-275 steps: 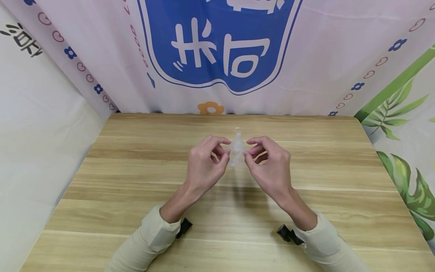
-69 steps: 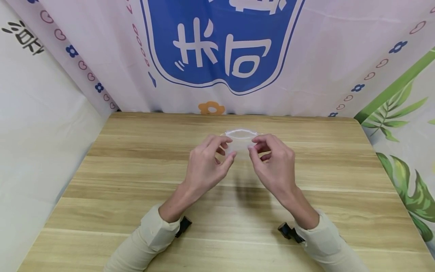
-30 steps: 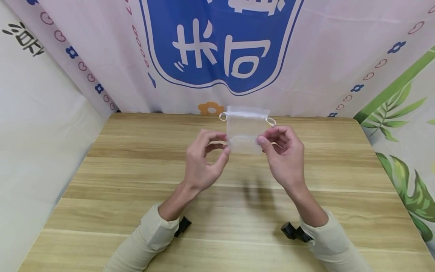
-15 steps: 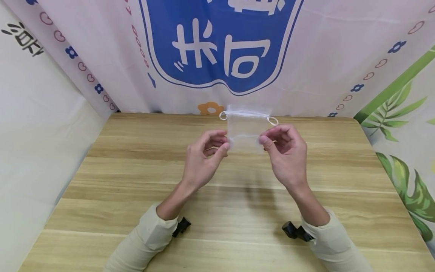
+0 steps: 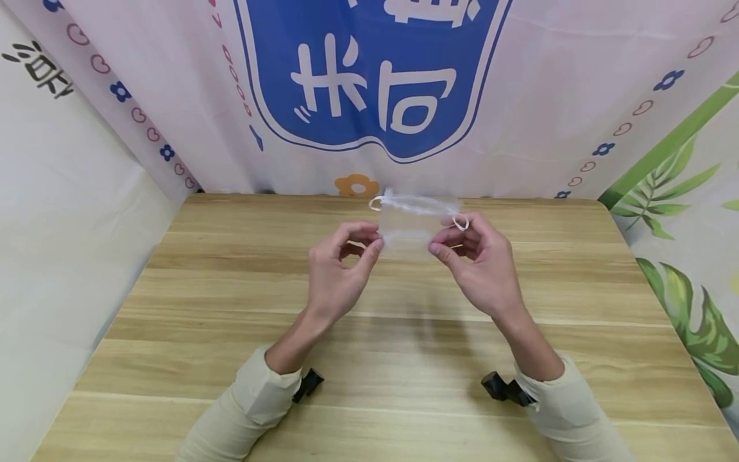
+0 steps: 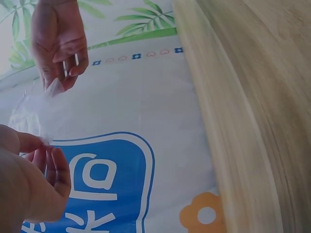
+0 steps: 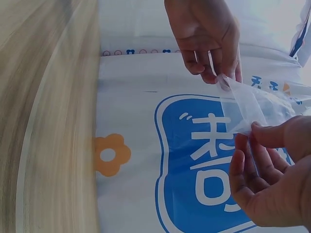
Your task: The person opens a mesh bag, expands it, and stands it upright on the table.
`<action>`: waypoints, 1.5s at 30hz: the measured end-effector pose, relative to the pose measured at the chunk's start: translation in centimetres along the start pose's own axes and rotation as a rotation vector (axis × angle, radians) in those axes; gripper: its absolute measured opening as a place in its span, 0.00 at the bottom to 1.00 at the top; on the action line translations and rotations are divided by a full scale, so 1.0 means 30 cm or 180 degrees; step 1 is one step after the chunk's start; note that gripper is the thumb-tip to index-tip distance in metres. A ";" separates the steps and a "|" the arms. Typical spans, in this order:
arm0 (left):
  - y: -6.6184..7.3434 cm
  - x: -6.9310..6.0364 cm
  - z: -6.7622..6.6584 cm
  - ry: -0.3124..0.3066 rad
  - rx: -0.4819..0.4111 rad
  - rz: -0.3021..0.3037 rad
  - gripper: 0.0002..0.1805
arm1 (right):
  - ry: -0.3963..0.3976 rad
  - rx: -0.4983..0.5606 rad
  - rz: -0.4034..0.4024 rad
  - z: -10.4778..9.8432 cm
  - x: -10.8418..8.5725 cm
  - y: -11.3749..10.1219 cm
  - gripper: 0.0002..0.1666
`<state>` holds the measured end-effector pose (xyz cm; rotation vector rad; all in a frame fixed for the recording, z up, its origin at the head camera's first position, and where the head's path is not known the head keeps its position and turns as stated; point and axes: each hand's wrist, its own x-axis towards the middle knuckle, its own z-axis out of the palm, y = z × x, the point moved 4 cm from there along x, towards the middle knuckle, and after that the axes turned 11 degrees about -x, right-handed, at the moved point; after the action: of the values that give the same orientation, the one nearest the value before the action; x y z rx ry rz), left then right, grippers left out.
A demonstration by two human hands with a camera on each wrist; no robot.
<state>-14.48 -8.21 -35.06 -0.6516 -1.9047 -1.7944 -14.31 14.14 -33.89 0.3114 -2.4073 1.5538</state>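
A small sheer white drawstring pouch (image 5: 410, 224) is stretched between both hands above the table in the head view, its gathered band and cord loops toward the back. My left hand (image 5: 340, 269) pinches its near left corner between thumb and fingers. The near right corner is pinched by my right hand (image 5: 482, 266), and one cord loop lies over those fingers. In the left wrist view the pouch (image 6: 43, 114) spans between the two hands. The right wrist view shows its thin see-through fabric (image 7: 248, 104) gripped at both corners. Whether anything is inside cannot be made out; it looks flat.
A wood-grain table (image 5: 231, 308) lies under the hands. Behind it hangs a printed curtain (image 5: 548, 115) with a blue sign, and pale cloth (image 5: 69, 192) covers the left side. Black wrist camera mounts (image 5: 505, 389) stick out below each sleeve.
The pouch, earlier bunched and then partly spread between the fingertips, is now drawn out flat. Over the last half second its top has tipped down a little and the right hand has moved slightly left.
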 end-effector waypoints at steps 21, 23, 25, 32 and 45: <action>-0.009 0.000 0.008 -0.0340 0.0273 0.0267 0.17 | -0.0030 -0.0785 -0.0538 0.013 0.008 -0.002 0.14; -0.013 0.000 0.006 -0.0380 0.0255 0.0181 0.18 | -0.0069 -0.0847 -0.0562 0.010 0.009 0.000 0.14; -0.018 0.000 0.004 -0.0415 0.0264 0.0103 0.18 | -0.0101 -0.0896 -0.0573 0.008 0.011 0.002 0.13; -0.030 0.000 -0.003 -0.0477 0.0335 -0.0102 0.17 | -0.0148 -0.0807 -0.0471 0.001 0.012 0.014 0.16; -0.058 -0.010 -0.007 -0.0771 0.0387 -0.0474 0.17 | -0.0048 -0.0533 -0.0273 -0.022 0.007 0.041 0.19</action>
<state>-15.31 -8.52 -36.62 -0.7286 -2.2574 -1.7357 -14.82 15.23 -34.63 0.3881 -2.4807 1.3087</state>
